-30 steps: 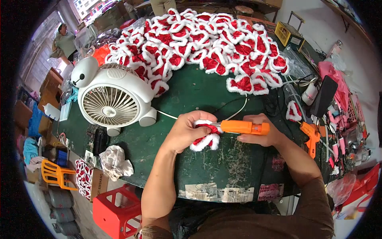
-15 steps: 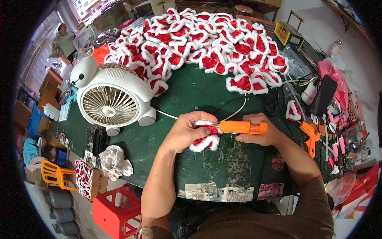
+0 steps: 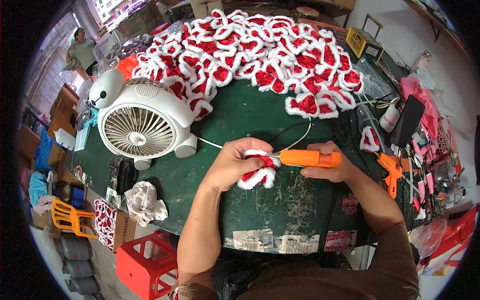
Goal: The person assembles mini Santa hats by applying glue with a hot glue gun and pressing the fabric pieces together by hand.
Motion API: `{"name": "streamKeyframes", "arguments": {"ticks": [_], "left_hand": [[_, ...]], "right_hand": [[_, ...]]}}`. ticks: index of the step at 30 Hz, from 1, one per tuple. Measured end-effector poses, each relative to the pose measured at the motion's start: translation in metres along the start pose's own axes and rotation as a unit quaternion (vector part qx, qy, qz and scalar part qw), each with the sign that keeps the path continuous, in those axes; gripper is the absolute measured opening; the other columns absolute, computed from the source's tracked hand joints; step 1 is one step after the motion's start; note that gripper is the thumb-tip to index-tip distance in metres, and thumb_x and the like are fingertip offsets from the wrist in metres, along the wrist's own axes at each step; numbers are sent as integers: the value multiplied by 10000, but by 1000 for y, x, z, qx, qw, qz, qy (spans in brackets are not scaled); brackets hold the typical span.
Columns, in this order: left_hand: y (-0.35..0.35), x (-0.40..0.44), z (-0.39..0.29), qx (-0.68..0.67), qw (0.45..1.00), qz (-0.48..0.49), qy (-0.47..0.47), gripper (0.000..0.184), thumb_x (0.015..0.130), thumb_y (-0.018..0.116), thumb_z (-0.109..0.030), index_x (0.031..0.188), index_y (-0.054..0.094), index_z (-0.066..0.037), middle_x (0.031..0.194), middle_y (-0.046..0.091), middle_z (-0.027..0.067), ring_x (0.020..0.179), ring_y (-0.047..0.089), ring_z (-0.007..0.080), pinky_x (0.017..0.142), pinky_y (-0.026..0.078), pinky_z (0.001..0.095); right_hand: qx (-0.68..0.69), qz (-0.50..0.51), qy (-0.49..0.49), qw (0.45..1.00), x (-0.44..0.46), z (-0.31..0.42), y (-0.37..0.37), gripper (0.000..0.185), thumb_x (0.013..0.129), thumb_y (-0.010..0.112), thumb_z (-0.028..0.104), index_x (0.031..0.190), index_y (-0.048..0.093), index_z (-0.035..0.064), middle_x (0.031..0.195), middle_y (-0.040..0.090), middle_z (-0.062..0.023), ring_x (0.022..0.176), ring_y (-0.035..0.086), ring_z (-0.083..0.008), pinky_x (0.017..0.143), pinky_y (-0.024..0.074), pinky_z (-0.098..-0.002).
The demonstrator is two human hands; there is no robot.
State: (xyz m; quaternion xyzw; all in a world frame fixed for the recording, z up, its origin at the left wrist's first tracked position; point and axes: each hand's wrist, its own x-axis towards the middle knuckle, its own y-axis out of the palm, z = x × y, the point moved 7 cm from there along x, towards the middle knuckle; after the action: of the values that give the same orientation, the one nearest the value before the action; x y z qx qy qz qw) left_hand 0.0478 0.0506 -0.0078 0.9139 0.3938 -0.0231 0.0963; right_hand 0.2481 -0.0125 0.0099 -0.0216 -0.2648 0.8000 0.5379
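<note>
My left hand (image 3: 235, 162) pinches a small red cloth piece with white fluffy trim (image 3: 260, 178) above the green table. My right hand (image 3: 327, 162) is wrapped round an orange gun-like tool (image 3: 309, 158). Its thin metal nose points left and meets the trimmed edge beside my left fingertips; the exact contact is too small to make out. A large heap of similar red-and-white pieces (image 3: 250, 45) covers the back of the table. One more trimmed piece (image 3: 369, 139) lies apart at the right, near an orange glue gun (image 3: 390, 173).
A white fan (image 3: 137, 132) stands on the left of the green table (image 3: 240, 122), its cable running behind my hands. Crumpled paper (image 3: 145, 202) lies at the front left. A red stool (image 3: 146, 265) is below. Bottle, cables and pink scraps crowd the right. A person (image 3: 81, 52) stands far left.
My right hand and the orange tool have shifted slightly right, showing more of the metal nose. My left hand and the cloth piece have barely moved.
</note>
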Motion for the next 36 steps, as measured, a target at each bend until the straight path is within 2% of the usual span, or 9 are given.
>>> {"name": "streamKeyframes", "arguments": {"ticks": [2,3,11,15,17,18,26,32,36], "left_hand": [[0,0,0,6,1000,-2,-1,323,792,625,112,1100,653,17,981,711,88,818,671,117,726,549,248],[0,0,-1,6,1000,-2,-1,323,792,625,112,1100,653,17,981,711,88,818,671,117,726,549,248],[2,0,-1,20,1000,-6,1,329,788,625,117,1096,656,7,971,712,76,815,667,109,726,544,238],[3,-1,-1,20,1000,-9,-1,335,783,622,121,1094,652,-1,969,709,67,813,664,105,728,540,235],[3,-1,0,21,1000,-7,8,350,779,616,126,1101,642,-6,976,702,60,827,661,105,740,535,236],[3,-2,1,21,1000,-7,8,350,779,616,126,1101,642,-6,976,702,60,827,661,105,740,535,236],[2,-5,-2,36,998,-30,31,350,811,594,101,1140,626,-15,1023,679,42,912,637,105,817,510,240],[-3,-8,-4,85,992,-83,46,311,855,581,85,1147,623,-13,982,673,30,878,620,90,797,496,227],[1,-7,-6,82,990,-105,53,297,869,589,81,1149,619,-12,954,671,24,866,614,85,784,492,224]], "right_hand": [[12,-17,-31,999,2,9,0,172,792,775,78,808,623,-1,682,563,-49,579,548,-155,533,388,-303],[12,-17,-31,999,2,10,0,172,792,775,78,808,623,-1,682,563,-49,579,548,-155,533,388,-303],[-9,-9,1,1000,3,10,0,232,788,789,127,776,594,1,654,523,-57,560,523,-168,531,380,-314],[-38,-13,-28,999,2,9,1,243,783,798,145,786,604,-1,655,521,-64,556,523,-180,527,381,-315],[-52,3,0,999,2,6,2,228,792,816,193,876,687,24,695,600,-58,606,580,-171,571,442,-308],[-52,4,0,999,3,7,2,228,792,816,193,876,687,24,695,600,-58,606,580,-171,571,442,-308],[-88,-4,-16,996,1,12,9,262,779,821,226,779,636,40,628,524,-70,576,535,-206,547,395,-340],[-150,11,-6,989,5,26,13,331,795,789,323,746,597,59,612,528,-74,581,549,-263,543,405,-376],[-151,20,-10,988,5,23,11,340,797,780,343,748,594,62,608,528,-79,578,550,-289,540,405,-388]]}}
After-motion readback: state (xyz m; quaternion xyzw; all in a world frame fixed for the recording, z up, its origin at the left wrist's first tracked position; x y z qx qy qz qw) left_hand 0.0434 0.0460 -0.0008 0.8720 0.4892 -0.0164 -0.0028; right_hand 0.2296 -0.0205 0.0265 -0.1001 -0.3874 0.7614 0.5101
